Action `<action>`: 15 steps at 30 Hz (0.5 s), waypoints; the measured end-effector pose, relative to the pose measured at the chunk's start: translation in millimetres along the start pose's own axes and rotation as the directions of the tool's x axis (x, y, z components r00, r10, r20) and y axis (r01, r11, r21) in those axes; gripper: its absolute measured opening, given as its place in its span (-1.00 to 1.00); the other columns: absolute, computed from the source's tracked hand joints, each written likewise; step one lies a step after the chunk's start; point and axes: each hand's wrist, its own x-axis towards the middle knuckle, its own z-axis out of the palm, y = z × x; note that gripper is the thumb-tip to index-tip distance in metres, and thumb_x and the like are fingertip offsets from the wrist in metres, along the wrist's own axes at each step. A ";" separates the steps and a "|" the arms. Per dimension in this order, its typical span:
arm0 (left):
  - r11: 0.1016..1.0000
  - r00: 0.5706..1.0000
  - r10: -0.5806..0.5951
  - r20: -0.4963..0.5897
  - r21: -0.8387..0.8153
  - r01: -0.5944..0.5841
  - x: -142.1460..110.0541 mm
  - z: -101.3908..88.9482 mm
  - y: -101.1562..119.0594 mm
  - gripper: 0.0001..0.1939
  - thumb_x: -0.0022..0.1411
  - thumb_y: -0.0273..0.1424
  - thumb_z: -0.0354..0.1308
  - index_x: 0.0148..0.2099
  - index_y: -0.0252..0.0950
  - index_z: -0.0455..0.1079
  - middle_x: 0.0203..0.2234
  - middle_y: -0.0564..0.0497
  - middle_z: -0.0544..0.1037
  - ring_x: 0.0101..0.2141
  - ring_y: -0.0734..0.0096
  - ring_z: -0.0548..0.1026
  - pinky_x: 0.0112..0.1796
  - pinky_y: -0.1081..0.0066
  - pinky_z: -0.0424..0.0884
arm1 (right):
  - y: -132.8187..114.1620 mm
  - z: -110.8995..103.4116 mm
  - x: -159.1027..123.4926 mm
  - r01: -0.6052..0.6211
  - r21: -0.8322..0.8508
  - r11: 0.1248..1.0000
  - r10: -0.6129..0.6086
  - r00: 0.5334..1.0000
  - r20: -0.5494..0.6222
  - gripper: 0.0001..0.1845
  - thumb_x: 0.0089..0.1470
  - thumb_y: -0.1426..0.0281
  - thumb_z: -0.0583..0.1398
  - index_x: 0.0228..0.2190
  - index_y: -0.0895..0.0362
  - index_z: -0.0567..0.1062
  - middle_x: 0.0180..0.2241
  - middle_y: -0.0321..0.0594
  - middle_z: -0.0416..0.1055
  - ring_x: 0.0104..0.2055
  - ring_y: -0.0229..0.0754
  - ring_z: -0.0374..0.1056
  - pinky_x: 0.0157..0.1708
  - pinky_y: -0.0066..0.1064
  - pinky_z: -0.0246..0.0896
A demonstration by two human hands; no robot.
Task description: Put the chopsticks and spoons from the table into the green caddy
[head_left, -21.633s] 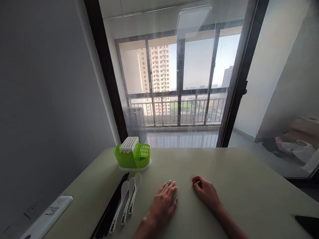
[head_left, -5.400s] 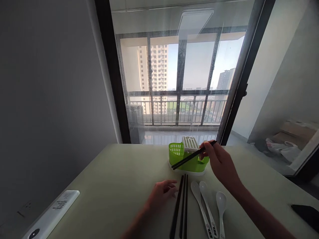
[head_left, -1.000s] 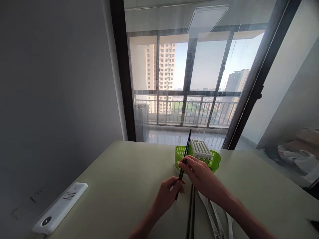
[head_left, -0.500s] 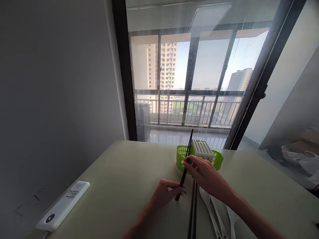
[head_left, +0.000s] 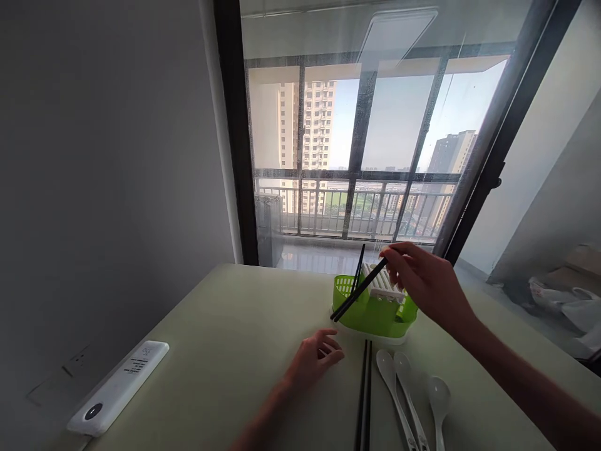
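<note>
My right hand [head_left: 422, 282] pinches the upper end of a black chopstick [head_left: 357, 293] and holds it slanted in front of the green cutlery basket [head_left: 375, 310]. Another black chopstick [head_left: 359, 269] stands upright in the basket's left part, beside its white slotted lid [head_left: 382, 283]. My left hand [head_left: 317, 357] rests on the pale green table [head_left: 225, 351], fingers loosely curled, holding nothing. Two black chopsticks [head_left: 364, 394] lie just right of it, and three white spoons [head_left: 413, 394] lie further right.
A white remote-like device [head_left: 117, 388] lies at the table's left edge. Behind the table stands a large glass door with a dark frame [head_left: 232, 131], a balcony beyond it. Bags and boxes [head_left: 568, 294] sit on the floor at the right.
My right hand has lifted the chopstick away from my left hand and up toward the basket. My left hand has let go and settled on the table.
</note>
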 end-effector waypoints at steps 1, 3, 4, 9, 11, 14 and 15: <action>1.000 1.000 -0.010 -0.014 0.005 0.010 0.8 0.3 -1.8 -0.53 0.21 -0.19 0.25 0.12 -0.26 0.40 -0.24 -0.02 0.62 -0.37 0.42 0.57 -0.28 0.39 0.49 | 1.6 -5.5 10.2 0.004 0.011 1.000 -0.003 0.999 -0.044 -0.57 0.28 -0.02 0.08 -0.29 0.05 0.51 -0.56 -0.31 0.44 -0.56 -0.23 0.39 -0.53 -0.44 0.28; 0.999 0.999 -0.030 -0.025 0.019 0.030 1.7 1.2 -4.1 -0.58 0.26 -0.17 0.18 0.08 -0.27 0.39 -0.28 0.00 0.60 -0.41 0.45 0.56 -0.30 0.40 0.49 | 7.1 -12.6 29.2 0.015 0.002 1.000 -0.015 0.993 -0.118 -0.56 0.26 -0.03 0.10 -0.28 0.06 0.52 -0.56 -0.30 0.45 -0.57 -0.24 0.39 -0.54 -0.44 0.29; 0.999 0.999 -0.034 -0.028 0.026 0.035 1.9 1.6 -4.9 -0.60 0.27 -0.16 0.17 0.07 -0.27 0.39 -0.29 0.01 0.60 -0.43 0.46 0.56 -0.31 0.40 0.48 | 11.0 -13.9 37.5 0.018 -0.016 1.000 -0.020 0.991 -0.134 -0.56 0.25 -0.03 0.10 -0.28 0.06 0.53 -0.56 -0.31 0.45 -0.57 -0.24 0.39 -0.55 -0.45 0.28; 0.998 0.999 -0.025 -0.032 0.048 0.027 1.1 3.2 -6.0 -0.63 0.27 -0.16 0.16 0.02 -0.27 0.41 -0.32 0.04 0.59 -0.47 0.49 0.53 -0.34 0.43 0.46 | 39.5 -0.3 64.3 0.001 -0.141 0.990 -0.009 0.999 -0.051 -0.57 0.27 0.01 0.10 -0.28 0.08 0.54 -0.54 -0.27 0.51 -0.56 -0.22 0.45 -0.52 -0.43 0.26; 0.998 1.000 -0.019 -0.025 0.056 0.020 0.3 3.3 -4.9 -0.64 0.28 -0.16 0.14 0.00 -0.28 0.43 -0.32 0.02 0.60 -0.46 0.49 0.53 -0.34 0.43 0.46 | 53.7 11.2 69.4 0.010 -0.174 0.985 -0.002 0.999 0.042 -0.56 0.28 0.03 0.08 -0.28 0.10 0.55 -0.54 -0.25 0.53 -0.55 -0.19 0.48 -0.50 -0.43 0.26; 0.997 1.000 -0.020 -0.013 0.081 0.021 -0.3 3.4 -2.7 -0.66 0.29 -0.16 0.12 -0.04 -0.28 0.46 -0.33 0.01 0.62 -0.45 0.48 0.54 -0.33 0.43 0.46 | 74.5 29.8 74.4 0.039 -0.169 0.985 -0.008 0.984 0.179 -0.58 0.29 0.07 0.07 -0.28 0.10 0.56 -0.50 -0.25 0.57 -0.52 -0.19 0.52 -0.48 -0.44 0.29; 0.995 1.000 -0.025 -0.011 0.092 0.026 -0.2 3.4 -2.1 -0.66 0.29 -0.16 0.11 -0.05 -0.28 0.46 -0.34 0.02 0.62 -0.46 0.47 0.53 -0.33 0.43 0.46 | 80.5 35.7 75.7 0.052 -0.166 0.985 -0.014 0.975 0.223 -0.60 0.29 0.09 0.08 -0.29 0.10 0.56 -0.48 -0.25 0.58 -0.51 -0.20 0.52 -0.46 -0.45 0.31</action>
